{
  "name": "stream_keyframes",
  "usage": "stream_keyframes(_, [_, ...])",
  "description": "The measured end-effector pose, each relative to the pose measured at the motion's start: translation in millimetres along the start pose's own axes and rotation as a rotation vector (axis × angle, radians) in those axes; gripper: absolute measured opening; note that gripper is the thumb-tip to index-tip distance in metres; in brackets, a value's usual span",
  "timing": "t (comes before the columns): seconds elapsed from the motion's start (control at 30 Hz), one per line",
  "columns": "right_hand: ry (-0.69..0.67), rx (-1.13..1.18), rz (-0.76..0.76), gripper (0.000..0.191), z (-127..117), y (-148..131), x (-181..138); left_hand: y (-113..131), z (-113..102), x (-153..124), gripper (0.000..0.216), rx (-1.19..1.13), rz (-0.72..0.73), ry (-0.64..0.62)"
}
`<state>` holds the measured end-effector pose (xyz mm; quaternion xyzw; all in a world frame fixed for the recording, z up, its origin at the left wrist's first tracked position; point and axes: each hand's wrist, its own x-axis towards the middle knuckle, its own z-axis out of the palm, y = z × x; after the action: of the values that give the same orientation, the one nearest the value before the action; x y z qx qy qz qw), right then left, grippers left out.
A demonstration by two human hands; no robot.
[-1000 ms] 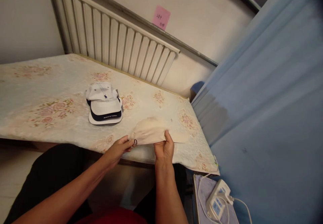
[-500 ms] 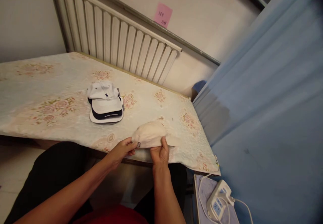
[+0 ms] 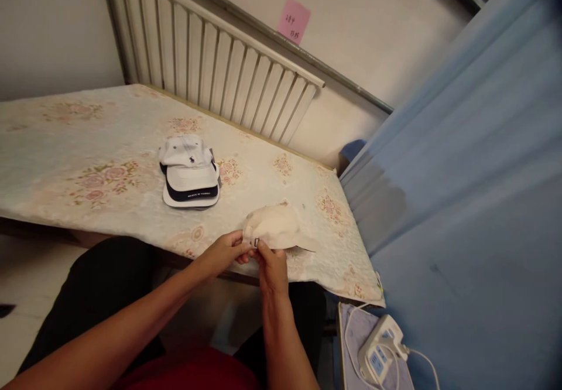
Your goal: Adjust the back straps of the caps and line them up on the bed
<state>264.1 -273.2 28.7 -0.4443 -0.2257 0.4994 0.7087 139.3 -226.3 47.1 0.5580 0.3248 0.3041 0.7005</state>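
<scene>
- Cream fabric cap [image 3: 274, 226] was to the right of the cap stack [image 3: 189, 178] and closer to the person, over the floral sheet [image 3: 132, 129]. Couldn't tell if it was resting there or held just above.
- Left hand [image 3: 226, 252] was pinched on the cap's near edge, thumb and fingers closed.
- Right hand [image 3: 274, 267] was clamped on it too, thumb right by the little dark buckle [image 3: 256, 242], so the two hands were practically together.
- Biggest worry imo: fingers that crowded could've fumbled the buckle, since each was blocking the other.
- Soft crown looked floppy, so pulling on just that edge might've creased it or twisted the brim.
- Bed edge [image 3: 132, 245] ran on the person's side of the stack, with the hands right by it. Loosen both grips and the cap could've slid off.
- Stack itself was well apart, so only a wide elbow swing seemed likely to topple it.
</scene>
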Motion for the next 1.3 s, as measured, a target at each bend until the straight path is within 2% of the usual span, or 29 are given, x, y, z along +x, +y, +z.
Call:
stream_keyframes(0.27, [0.039, 0.127, 0.019, 0.025, 4.5, -17.9, 3.8, 6.6, -6.0, -6.2, 0.029, 0.078, 0.042, 0.078])
stream_keyframes(0.43, [0.015, 0.148, 0.064, 0.028, 6.0, -20.2, 4.9, 5.0, -2.7, -10.2, 0.03, 0.065, 0.06, 0.077])
stream_keyframes(0.63, [0.029, 0.131, 0.086, 0.029, 6.9, -13.8, 7.3, -6.5, 6.1, -6.2, 0.032, -0.031, 0.028, 0.065])
stream_keyframes(0.97, [-0.019, 0.107, 0.104, 0.028, 11.6, -4.2, 6.1, -10.1, 1.3, -3.9, 0.029, 0.023, 0.072, 0.289])
stream_keyframes(1.3, [-0.024, 0.053, 0.105, 0.028, 13.0, 15.5, 14.0, -10.4, -4.6, -7.6, 0.025, 0.04, 0.038, 0.357])
